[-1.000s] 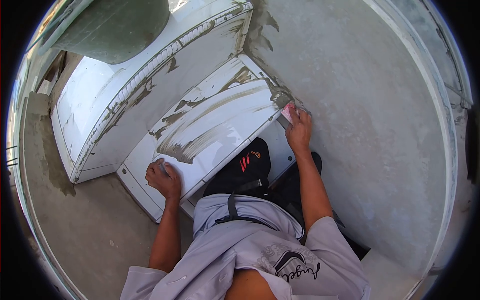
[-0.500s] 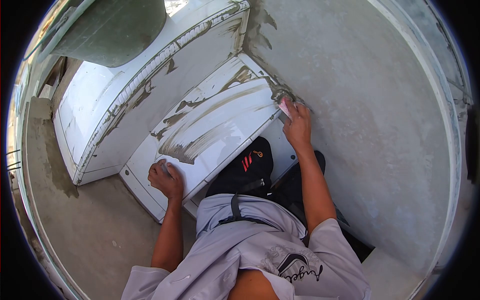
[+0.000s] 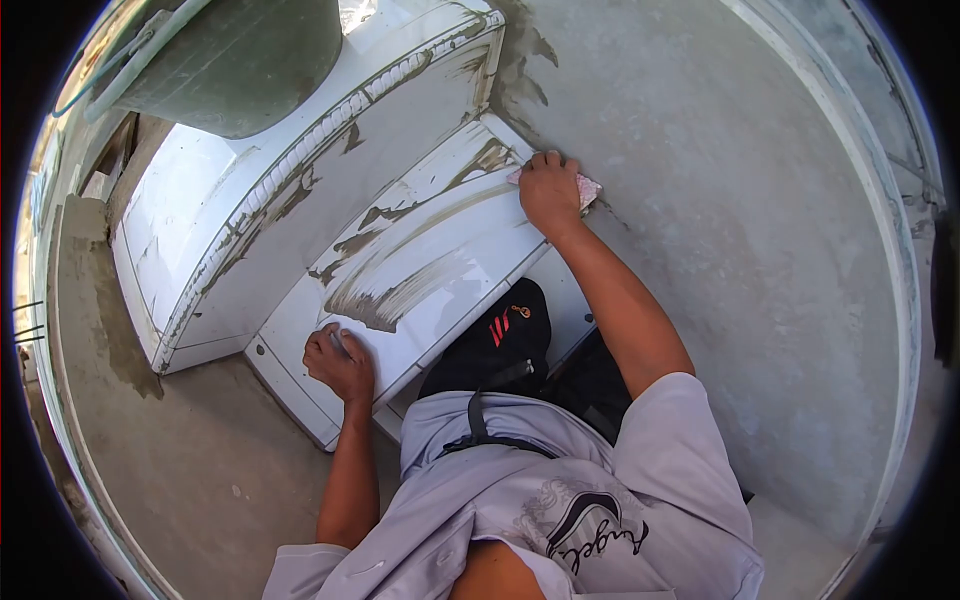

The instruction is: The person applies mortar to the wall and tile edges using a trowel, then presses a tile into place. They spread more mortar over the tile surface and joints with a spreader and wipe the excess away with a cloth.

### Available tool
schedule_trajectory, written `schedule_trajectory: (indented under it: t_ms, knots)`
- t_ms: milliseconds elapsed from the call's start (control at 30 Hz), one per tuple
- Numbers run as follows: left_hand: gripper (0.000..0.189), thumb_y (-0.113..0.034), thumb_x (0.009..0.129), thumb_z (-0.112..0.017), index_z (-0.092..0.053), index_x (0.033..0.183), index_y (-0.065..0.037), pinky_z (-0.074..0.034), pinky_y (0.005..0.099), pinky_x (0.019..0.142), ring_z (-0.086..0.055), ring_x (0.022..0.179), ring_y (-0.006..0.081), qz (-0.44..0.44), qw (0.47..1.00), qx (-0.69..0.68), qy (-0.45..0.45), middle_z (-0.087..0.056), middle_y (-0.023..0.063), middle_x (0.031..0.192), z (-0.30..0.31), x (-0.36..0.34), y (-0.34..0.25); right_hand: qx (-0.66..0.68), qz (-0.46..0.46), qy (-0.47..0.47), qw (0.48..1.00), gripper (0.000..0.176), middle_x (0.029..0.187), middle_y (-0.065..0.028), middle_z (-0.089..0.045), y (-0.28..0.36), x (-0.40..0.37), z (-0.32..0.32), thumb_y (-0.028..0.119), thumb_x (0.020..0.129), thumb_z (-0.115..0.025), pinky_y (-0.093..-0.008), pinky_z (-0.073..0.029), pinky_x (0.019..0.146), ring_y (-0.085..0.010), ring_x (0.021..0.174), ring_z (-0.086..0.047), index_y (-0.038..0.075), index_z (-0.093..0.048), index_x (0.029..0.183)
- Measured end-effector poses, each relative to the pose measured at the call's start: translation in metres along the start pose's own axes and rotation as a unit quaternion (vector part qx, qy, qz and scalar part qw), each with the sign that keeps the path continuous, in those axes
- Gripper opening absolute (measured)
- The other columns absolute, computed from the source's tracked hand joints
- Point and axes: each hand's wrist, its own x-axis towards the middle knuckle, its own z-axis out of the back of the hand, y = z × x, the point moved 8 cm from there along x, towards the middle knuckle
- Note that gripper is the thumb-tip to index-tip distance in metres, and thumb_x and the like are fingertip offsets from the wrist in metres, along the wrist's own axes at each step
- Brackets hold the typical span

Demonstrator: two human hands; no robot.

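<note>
At the right end of the white tiled step (image 3: pixel 430 290), my right hand (image 3: pixel 548 192) is closed over a pink-and-white speckled sponge (image 3: pixel 588 192). The sponge sticks out on both sides of the fingers, close to the grey wall. Toward the step's left end, my left hand (image 3: pixel 340 360) rests on the tile with its fingers curled. A small greyish thing shows between thumb and fingers there, too hidden to name. Brown-grey mortar smears (image 3: pixel 365 305) streak the tile in curved bands, with thicker patches along the back joint.
A dark green bucket (image 3: pixel 240 70) with a handle stands on the higher tiled step (image 3: pixel 185 190) at the upper left. Its edge trim is smeared with mortar. A plastered grey wall (image 3: pixel 750 250) rises on the right. My legs (image 3: pixel 500 340) are against the lower step.
My right hand has moved slightly up and left with the sponge, turning over it, from the corner by the wall onto the tile's end. My left hand stays on the tile.
</note>
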Motion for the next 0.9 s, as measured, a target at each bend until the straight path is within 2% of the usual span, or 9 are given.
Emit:
schedule_trajectory:
  t_ms: [133,233,333,433,600,667,767,833,900]
  knots:
    - [0.022,-0.022,0.092,-0.06,-0.066,0.108,-0.009,-0.04,0.0511,0.087,-0.051,0.105,0.0366,-0.003,1.0,0.014,0.004,-0.058,0.0124,0.111,0.001,0.0,-0.001,-0.023,-0.02,0.028,0.999,0.028,0.119,-0.0085,-0.064,-0.027,-0.054,0.001,0.015,0.089,-0.056,-0.0477,-0.039,0.091,-0.0266,0.114,-0.054,0.007,-0.073,0.11]
    - [0.022,-0.023,0.092,-0.06,-0.066,0.108,-0.009,-0.04,0.0511,0.087,-0.051,0.105,0.0364,-0.005,1.0,0.015,0.003,-0.058,0.0123,0.112,0.001,0.0,-0.002,-0.017,-0.038,-0.004,0.999,0.033,0.124,-0.0076,-0.062,-0.041,-0.087,0.001,0.015,0.09,-0.055,-0.0465,-0.04,0.092,-0.0261,0.115,-0.053,0.006,-0.069,0.119]
    - [0.023,-0.021,0.091,-0.06,-0.066,0.108,-0.006,-0.042,0.0513,0.087,-0.053,0.102,0.0383,-0.011,1.0,0.023,-0.006,-0.062,0.0155,0.108,0.006,0.001,-0.008,0.014,-0.073,0.008,0.997,0.037,0.126,-0.0067,-0.062,-0.052,-0.103,0.002,0.015,0.09,-0.055,-0.0465,-0.04,0.092,-0.0264,0.116,-0.053,0.006,-0.067,0.124]
    - [0.023,-0.021,0.091,-0.06,-0.066,0.107,-0.006,-0.042,0.0514,0.087,-0.053,0.102,0.0385,-0.01,1.0,0.025,-0.004,-0.062,0.0153,0.109,0.007,0.002,-0.01,0.018,-0.065,-0.035,0.997,0.04,0.126,-0.0066,-0.061,-0.054,-0.112,0.005,0.015,0.09,-0.055,-0.0466,-0.04,0.091,-0.0268,0.114,-0.054,0.006,-0.066,0.127]
    - [0.023,-0.023,0.092,-0.06,-0.066,0.107,-0.008,-0.041,0.051,0.086,-0.052,0.103,0.0377,-0.015,0.999,0.028,-0.002,-0.06,0.0141,0.11,0.003,-0.002,-0.001,0.045,-0.093,-0.029,0.994,0.042,0.125,-0.0064,-0.061,-0.058,-0.121,-0.001,0.013,0.089,-0.055,-0.0454,-0.04,0.09,-0.0274,0.11,-0.055,0.007,-0.065,0.13]
    - [0.023,-0.024,0.092,-0.059,-0.066,0.108,-0.008,-0.041,0.051,0.086,-0.052,0.103,0.0373,-0.016,0.999,0.029,-0.002,-0.059,0.0136,0.111,-0.002,0.001,-0.003,0.067,-0.11,-0.054,0.99,0.044,0.124,-0.0075,-0.061,-0.065,-0.124,0.002,0.009,0.087,-0.057,-0.0453,-0.041,0.091,-0.0282,0.11,-0.055,0.007,-0.065,0.13]
    - [0.024,-0.025,0.093,-0.059,-0.066,0.108,-0.008,-0.041,0.0513,0.085,-0.052,0.103,0.0375,-0.02,0.999,0.035,-0.005,-0.058,0.0137,0.11,-0.001,-0.001,-0.002,0.163,-0.166,-0.127,0.964,0.049,0.121,-0.0115,-0.06,-0.075,-0.141,0.009,0.0,0.081,-0.06,-0.0462,-0.042,0.094,-0.0309,0.111,-0.055,0.005,-0.064,0.13]
    - [0.024,-0.025,0.093,-0.058,-0.065,0.108,-0.008,-0.041,0.0516,0.085,-0.052,0.102,0.0377,-0.021,0.999,0.035,-0.007,-0.058,0.0138,0.11,-0.001,-0.001,-0.003,0.25,-0.215,-0.194,0.924,0.053,0.118,-0.0149,-0.06,-0.078,-0.158,0.002,-0.006,0.078,-0.061,-0.0459,-0.043,0.096,-0.0339,0.113,-0.055,0.004,-0.064,0.129]
    - [0.024,-0.025,0.093,-0.058,-0.065,0.109,-0.008,-0.04,0.0519,0.084,-0.052,0.102,0.0378,-0.02,0.999,0.043,-0.004,-0.058,0.0138,0.109,0.0,-0.002,-0.004,0.361,-0.261,-0.211,0.87,0.051,0.118,-0.0173,-0.059,-0.078,-0.169,-0.017,-0.008,0.079,-0.06,-0.0441,-0.045,0.097,-0.0352,0.112,-0.056,0.001,-0.063,0.128]
